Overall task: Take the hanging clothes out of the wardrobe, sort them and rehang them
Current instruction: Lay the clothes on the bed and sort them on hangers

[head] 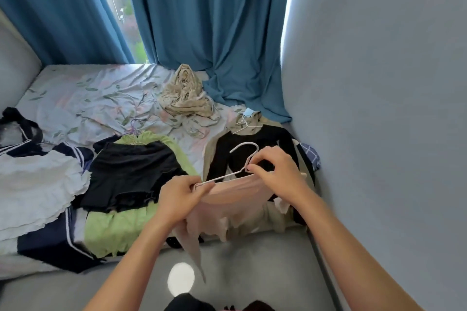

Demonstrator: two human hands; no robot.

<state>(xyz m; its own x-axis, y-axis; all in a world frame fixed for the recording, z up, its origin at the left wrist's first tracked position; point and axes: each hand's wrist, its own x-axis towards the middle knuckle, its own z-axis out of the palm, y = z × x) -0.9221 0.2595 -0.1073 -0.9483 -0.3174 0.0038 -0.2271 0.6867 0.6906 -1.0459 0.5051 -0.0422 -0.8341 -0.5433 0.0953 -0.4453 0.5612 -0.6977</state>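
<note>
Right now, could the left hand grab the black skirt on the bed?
Probably not yet. The black skirt lies close beside the left hand with nothing between them, but that hand is busy pinching the pink top and the hanger.

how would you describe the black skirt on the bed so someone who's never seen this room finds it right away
Start at the bed with the leaf-print sheet under the blue curtains. In the middle of its near half lies a light green garment, left of the person's hands. The black skirt is spread flat on top of that green, the only black piece there with no hanger and no white stripes.
</note>
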